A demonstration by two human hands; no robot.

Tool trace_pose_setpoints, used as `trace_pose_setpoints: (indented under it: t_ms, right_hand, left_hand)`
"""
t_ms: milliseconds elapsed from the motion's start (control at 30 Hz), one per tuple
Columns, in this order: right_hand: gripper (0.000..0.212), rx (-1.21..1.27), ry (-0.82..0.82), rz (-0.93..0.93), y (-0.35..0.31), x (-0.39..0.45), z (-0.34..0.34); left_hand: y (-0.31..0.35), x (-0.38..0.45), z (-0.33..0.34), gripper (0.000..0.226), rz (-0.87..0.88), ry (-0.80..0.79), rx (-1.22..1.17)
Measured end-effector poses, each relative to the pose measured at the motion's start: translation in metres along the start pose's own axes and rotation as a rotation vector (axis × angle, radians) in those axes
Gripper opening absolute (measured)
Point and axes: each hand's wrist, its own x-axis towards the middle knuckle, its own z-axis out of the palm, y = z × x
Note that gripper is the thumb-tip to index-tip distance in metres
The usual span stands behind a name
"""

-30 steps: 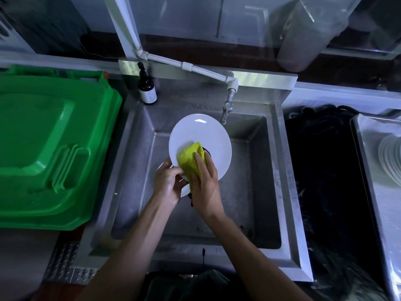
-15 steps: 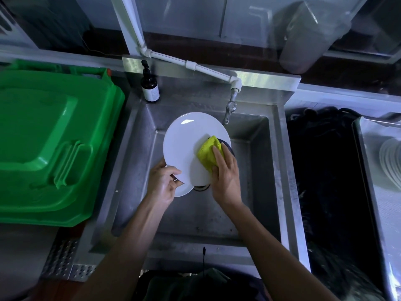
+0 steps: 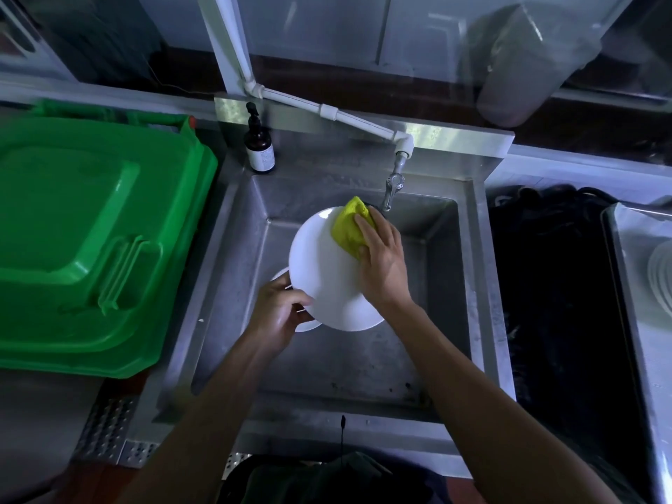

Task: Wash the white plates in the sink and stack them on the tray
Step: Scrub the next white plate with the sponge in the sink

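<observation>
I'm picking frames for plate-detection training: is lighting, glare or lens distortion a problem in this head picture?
Head view: dim, bluish light; the held white plate is the brightest thing, nearly featureless but not glaring. Wide-angle bending curves the sink walls and the green bin lid. The stacked plates at the right edge are cropped and soft.

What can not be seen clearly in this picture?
- Second plate, head view: mostly hidden under the held plate and left hand.
- Stacked plates: cut by the right edge.
- Bottle label: too small.
- Water flow from tap: unclear.
</observation>
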Motion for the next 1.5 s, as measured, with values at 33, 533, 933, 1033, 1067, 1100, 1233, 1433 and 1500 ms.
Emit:
trace_pose_setpoints:
  t_ms: [33, 533, 933, 1033, 1067, 1100, 1233, 1433, 1500]
  right_hand:
    - [0.059, 0.011, -0.010, -0.012, -0.004, 0.001, 0.002]
    - [0.057, 0.172, -0.152, -0.227, -0.043, -0.031, 0.024]
    - [0.057, 0.121, -0.102, -0.314, -0.032, -0.033, 0.034]
    - [0.055, 0.084, -0.094, -0.315, -0.032, -0.017, 0.030]
    - [0.051, 0.090, -0.080, -0.299, -0.030, -0.012, 0.028]
    - [0.048, 0.087, -0.064, -0.281, -0.029, -0.008, 0.026]
    - [0.044, 0.034, -0.011, -0.212, -0.021, 0.008, 0.018]
    - [0.045, -0.017, 0.039, -0.098, 0.000, 0.011, 0.010]
    - [0.046, -0.016, 0.040, -0.060, 0.007, 0.006, 0.009]
  left_hand:
    - [0.000, 0.000, 0.001, 0.048, -0.004, -0.012, 0.013]
    - [0.003, 0.006, 0.002, 0.043, 0.141, -0.022, -0.013]
    - [0.000, 0.004, -0.002, 0.034, 0.089, -0.077, 0.041]
    - [0.004, 0.003, -0.003, 0.037, 0.069, -0.098, 0.068]
    - [0.004, 0.002, -0.003, 0.040, 0.061, -0.097, 0.076]
    - [0.005, 0.002, -0.002, 0.045, 0.053, -0.092, 0.083]
    - [0.001, -0.001, -0.003, 0.051, 0.028, -0.059, 0.080]
    - [-0.002, -0.003, -0.001, 0.050, 0.041, 0.015, 0.007]
    - [-0.002, -0.001, 0.001, 0.050, 0.061, 0.038, -0.031]
